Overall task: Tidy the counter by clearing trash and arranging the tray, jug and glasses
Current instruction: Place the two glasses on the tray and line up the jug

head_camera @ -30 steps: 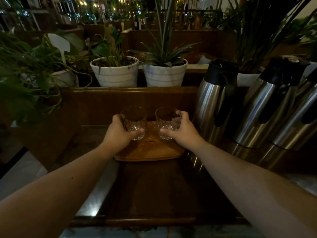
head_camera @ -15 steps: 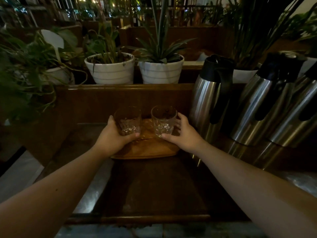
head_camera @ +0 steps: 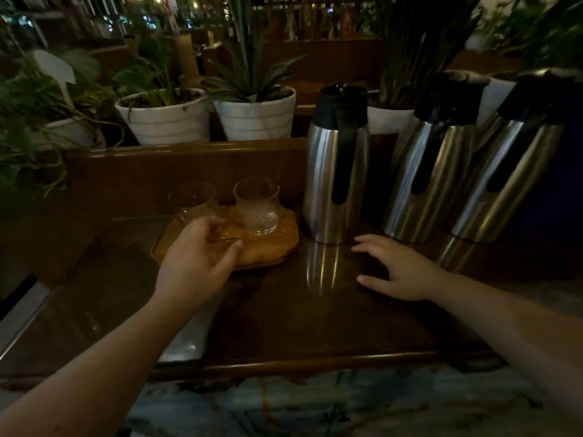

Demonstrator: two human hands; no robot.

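A small wooden tray (head_camera: 280, 247) lies on the dark counter against the back panel. Two clear patterned glasses stand side by side on it: the left glass (head_camera: 191, 198), blurred, and the right glass (head_camera: 257, 206). My left hand (head_camera: 195, 263) is just in front of the left glass with its fingers loosely spread, fingertips near the glass's base, not wrapped around it. My right hand (head_camera: 399, 271) hovers open and flat over the counter, to the right of the tray and just in front of a steel jug (head_camera: 336, 165) with a black lid and handle.
Two more steel jugs (head_camera: 432, 162) (head_camera: 511, 171) stand to the right of the first. White plant pots (head_camera: 164, 119) (head_camera: 256, 116) sit on the ledge behind the wooden back panel (head_camera: 142, 175). Leafy plants crowd the left. The counter's front edge (head_camera: 315, 361) is near me.
Both hands have let go of the glasses, which now stand on the tray. My right hand has drawn back and to the right, toward the nearest jug. The view has shifted left.
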